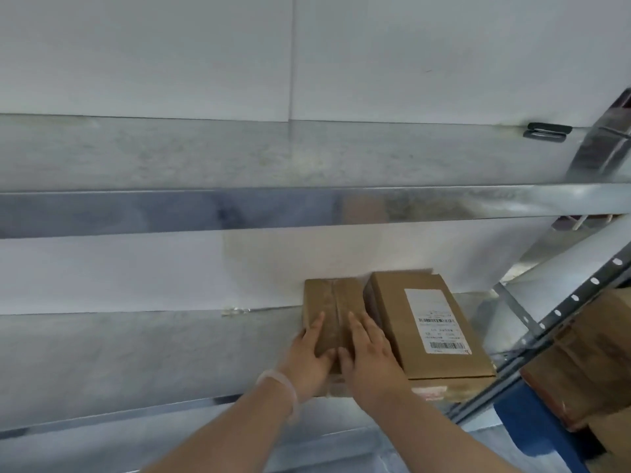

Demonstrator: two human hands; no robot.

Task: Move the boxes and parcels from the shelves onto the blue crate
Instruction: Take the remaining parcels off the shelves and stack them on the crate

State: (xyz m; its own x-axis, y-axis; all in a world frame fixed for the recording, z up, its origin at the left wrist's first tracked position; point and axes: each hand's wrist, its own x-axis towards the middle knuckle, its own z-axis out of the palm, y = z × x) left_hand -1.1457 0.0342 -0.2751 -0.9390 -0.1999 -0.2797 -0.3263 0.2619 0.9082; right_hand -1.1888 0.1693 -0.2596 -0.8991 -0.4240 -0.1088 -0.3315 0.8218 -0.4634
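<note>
Spread your grip before you lift: slide each set of fingers down the small taped cardboard box's (333, 298) sides, draw it toward you off the metal shelf (136, 356), and keep it level so it does not drag the labelled box (386, 302). At present both your left hand (309, 356) and right hand (372, 356) lie on its lid with fingers (356, 324) nearly straight and thumbs close together, pressing rather than clasping. Whether the outermost fingers hook over an edge I cannot tell. The box sits directly under your fingers and runs on beyond their tips. The labelled box is just beside your right fingers, the two apparently touching. The blue crate (526, 418) waits lower, off to their right.
</note>
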